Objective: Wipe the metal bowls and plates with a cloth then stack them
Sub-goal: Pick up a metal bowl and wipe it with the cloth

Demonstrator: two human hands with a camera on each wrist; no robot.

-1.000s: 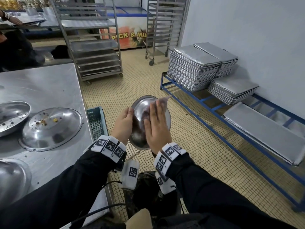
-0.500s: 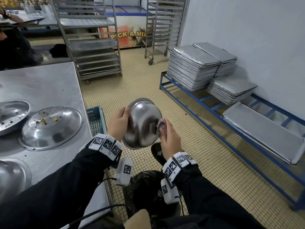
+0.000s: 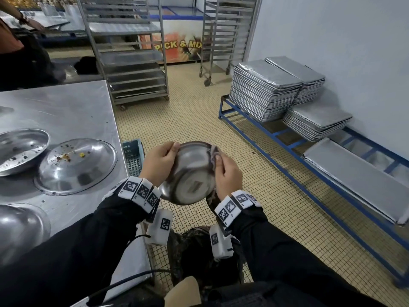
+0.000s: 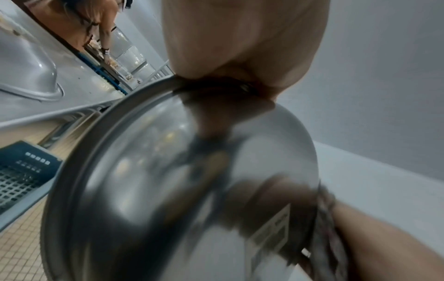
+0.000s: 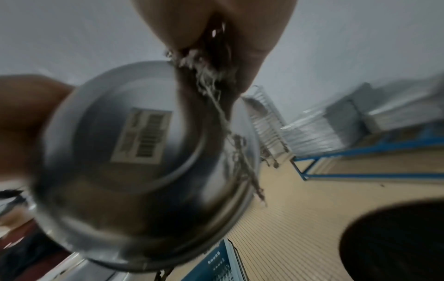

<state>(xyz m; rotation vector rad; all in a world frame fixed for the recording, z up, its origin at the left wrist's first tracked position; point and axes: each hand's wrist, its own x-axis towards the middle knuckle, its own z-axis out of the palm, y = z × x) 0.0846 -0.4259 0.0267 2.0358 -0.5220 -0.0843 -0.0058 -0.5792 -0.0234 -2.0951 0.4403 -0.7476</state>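
since earlier, bowl [image 3: 188, 173] base turns up; left hand [image 3: 158, 160] grips its rim, right hand [image 3: 228, 173] pinches a mostly hidden cloth [image 5: 209, 76] against it.

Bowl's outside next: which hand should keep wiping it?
Probably the right hand: its fingers already pinch the cloth against the bowl. The left hand grips the opposite rim, steadying it.

Shiny, mirror-smooth metal bowl [image 3: 188, 173], a paper barcode sticker [image 5: 144, 136] on its base. Frayed, stringy cloth [image 5: 211, 76] against it. Brushed steel worktop [image 3: 66, 107], duller. Blue plastic crate [image 3: 132, 156], matt tiled floor [image 3: 188, 120].
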